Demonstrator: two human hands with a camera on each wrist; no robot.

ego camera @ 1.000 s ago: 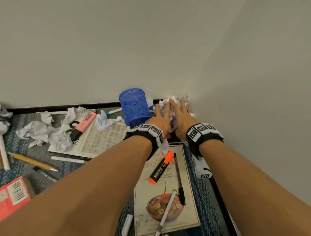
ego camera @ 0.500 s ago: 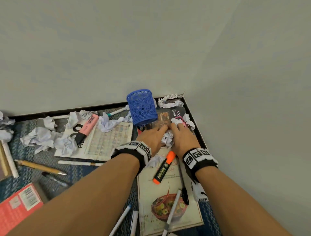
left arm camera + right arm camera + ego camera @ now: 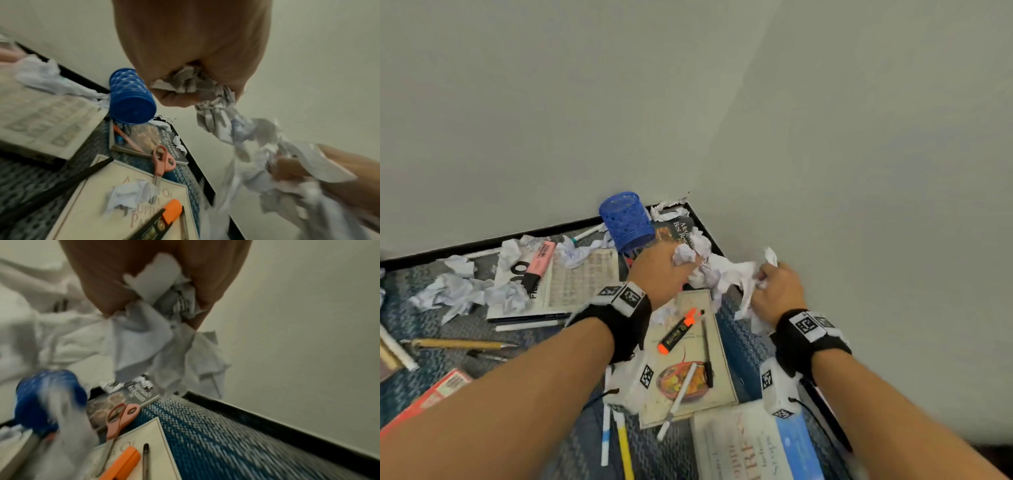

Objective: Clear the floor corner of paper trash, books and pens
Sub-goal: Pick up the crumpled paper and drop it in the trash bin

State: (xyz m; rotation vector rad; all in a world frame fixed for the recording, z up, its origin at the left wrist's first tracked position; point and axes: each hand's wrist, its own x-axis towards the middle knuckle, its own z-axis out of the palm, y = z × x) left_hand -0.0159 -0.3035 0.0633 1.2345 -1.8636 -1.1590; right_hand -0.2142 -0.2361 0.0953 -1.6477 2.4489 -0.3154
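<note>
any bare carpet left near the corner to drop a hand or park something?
One clear strip: blue carpet between the cream cookbook and the black baseboard of the right-hand wall. A smaller patch lies below the wooden pen. Crowded: the corner itself, with the blue pen cup, dark book and scissors, and the crumpled paper further left.

— Left hand [image 3: 661, 270]?
— Forearm extended forward, banded wrist, fingers curled around crumpled paper [image 3: 709, 270].
— Right hand [image 3: 779, 291]?
— Likewise extended, banded wrist, fingers closed on the same paper mass, raised above the floor.
</note>
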